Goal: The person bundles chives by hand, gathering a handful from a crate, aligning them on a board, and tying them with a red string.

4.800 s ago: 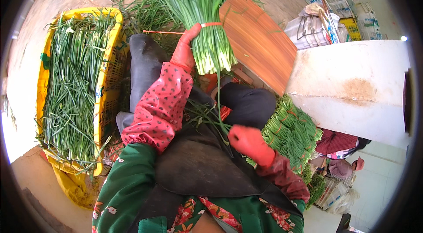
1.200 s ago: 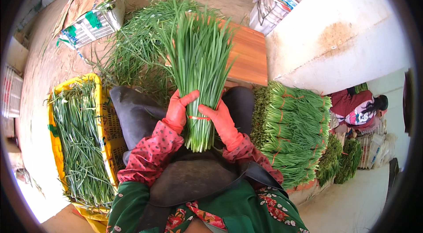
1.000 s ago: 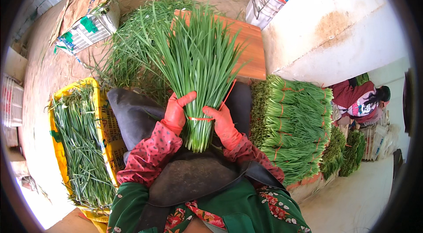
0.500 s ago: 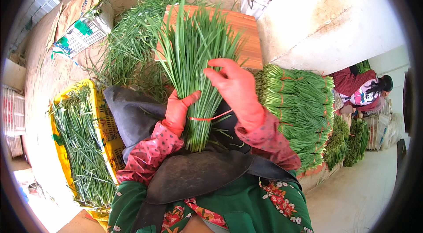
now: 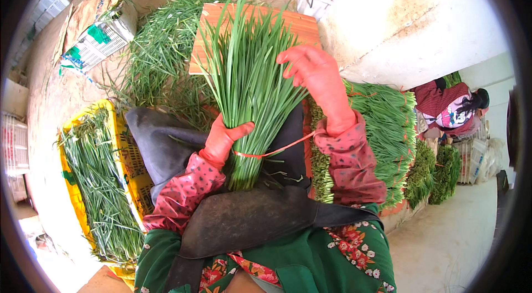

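A thick bunch of green chives (image 5: 252, 77) stands upright over my lap, leaf tips fanned out at the top. My left hand (image 5: 224, 140), in a red rubber glove, is wrapped round its lower stalks with the thumb across the front. Just below that thumb a thin red tie (image 5: 271, 153) crosses the stalks, and its end runs right to my right sleeve. Also red-gloved, my right hand (image 5: 321, 85) is raised beside the leaves on the right. Its fingers are bent and apart, with nothing visible in them.
A wooden board (image 5: 305, 27) lies behind the bunch, beside loose chives (image 5: 160, 55). At left stands a yellow crate (image 5: 123, 163) of chives. Tied bunches (image 5: 382, 127) are stacked at right, near another person (image 5: 449, 104). A white wall block (image 5: 410, 21) rises at far right.
My right hand has moved right and slightly up, away from the front of the leaves. The red tie now stretches farther right. My left hand keeps its grip on the bunch.
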Demonstrator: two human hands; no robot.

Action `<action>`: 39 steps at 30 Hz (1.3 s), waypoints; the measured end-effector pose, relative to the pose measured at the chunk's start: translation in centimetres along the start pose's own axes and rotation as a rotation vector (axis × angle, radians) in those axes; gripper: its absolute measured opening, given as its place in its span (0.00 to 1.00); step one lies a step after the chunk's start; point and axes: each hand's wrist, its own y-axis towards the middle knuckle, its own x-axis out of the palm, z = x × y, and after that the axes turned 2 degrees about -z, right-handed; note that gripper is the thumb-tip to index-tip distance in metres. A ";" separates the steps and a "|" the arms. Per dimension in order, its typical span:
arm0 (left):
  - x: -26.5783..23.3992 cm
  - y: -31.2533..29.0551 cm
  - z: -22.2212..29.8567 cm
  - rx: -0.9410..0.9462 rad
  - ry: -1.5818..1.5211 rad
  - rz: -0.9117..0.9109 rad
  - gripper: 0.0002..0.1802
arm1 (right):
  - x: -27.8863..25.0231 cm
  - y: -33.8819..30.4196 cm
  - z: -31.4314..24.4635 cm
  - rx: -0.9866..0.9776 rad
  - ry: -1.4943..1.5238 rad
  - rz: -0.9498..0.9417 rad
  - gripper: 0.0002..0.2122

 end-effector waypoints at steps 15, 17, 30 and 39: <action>-1.0 0.6 0.2 0.005 -0.071 0.159 0.18 | -7.4 0.5 6.4 -0.036 -0.940 0.313 0.13; -3.3 1.0 1.2 0.068 -0.032 0.259 0.19 | -4.8 -0.7 4.9 -0.011 -0.631 0.309 0.17; 3.1 3.4 4.7 0.160 0.229 0.189 0.20 | 0.7 -4.7 5.8 -0.050 0.482 0.391 0.17; 3.6 2.3 1.6 0.011 0.030 0.094 0.19 | 3.1 -6.8 3.5 -0.106 -0.261 0.260 0.08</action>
